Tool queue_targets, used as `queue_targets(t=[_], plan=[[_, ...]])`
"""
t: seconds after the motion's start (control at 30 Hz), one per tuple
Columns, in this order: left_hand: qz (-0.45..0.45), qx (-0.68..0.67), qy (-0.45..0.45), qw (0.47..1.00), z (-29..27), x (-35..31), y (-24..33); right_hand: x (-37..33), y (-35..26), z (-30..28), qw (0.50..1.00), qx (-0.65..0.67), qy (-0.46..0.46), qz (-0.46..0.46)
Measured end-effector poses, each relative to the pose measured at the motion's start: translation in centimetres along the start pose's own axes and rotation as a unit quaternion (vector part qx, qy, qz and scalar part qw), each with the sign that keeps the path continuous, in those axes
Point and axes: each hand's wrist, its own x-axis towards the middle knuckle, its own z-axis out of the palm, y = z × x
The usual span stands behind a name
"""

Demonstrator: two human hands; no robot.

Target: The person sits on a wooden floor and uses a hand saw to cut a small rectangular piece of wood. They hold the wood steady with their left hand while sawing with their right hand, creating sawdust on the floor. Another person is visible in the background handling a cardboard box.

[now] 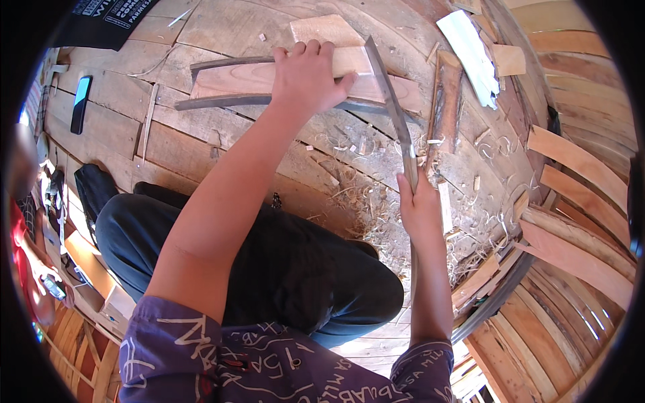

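My left hand [306,77] is closed over a pale, angular wood piece [329,30], fingers bent toward its far side and thumb apart. That piece lies across a longer pinkish board [232,79] flanked by dark-edged strips [222,103] on the floor. My right hand [418,205] grips a long-bladed knife [390,94] by its long handle, which runs back along my forearm. The knife's dark blade points away from me, against or just above the right end of the pale piece; actual contact cannot be made out.
Curled shavings and chips [376,201] litter the plank floor. A bark-edged wood piece [445,101] and a white sheet [470,57] lie at right. A phone [81,104] rests at left. Another person's hand [46,272] holds a device at far left. Curved planks [578,161] stand at right.
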Motion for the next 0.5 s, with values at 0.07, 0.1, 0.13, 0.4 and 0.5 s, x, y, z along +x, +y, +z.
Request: queue_targets(t=[0.07, 0.1, 0.13, 0.4, 0.5], plan=[[0.015, -0.001, 0.01, 1.0, 0.2, -0.2, 0.0, -0.6, 0.0, -0.3, 1.0, 0.0, -0.002, 0.0], [0.016, 0.0, 0.015, 1.0, 0.3, -0.1, -0.3, -0.3, -0.3, -0.3, 1.0, 0.005, 0.002, -0.016], [0.018, -0.002, 0.022, 1.0, 0.3, 0.2, -0.2, 0.2, -0.5, -0.4, 0.999, 0.009, 0.009, -0.03], [0.019, -0.023, 0.002, 1.0, 0.2, 0.2, 0.6, 7.4, -2.1, 1.8, 0.996, -0.004, 0.04, -0.077], [0.024, -0.015, 0.001, 1.0, 0.0, -0.2, 0.1, 7.4, -2.1, 2.4, 0.996, -0.001, 0.048, -0.08]])
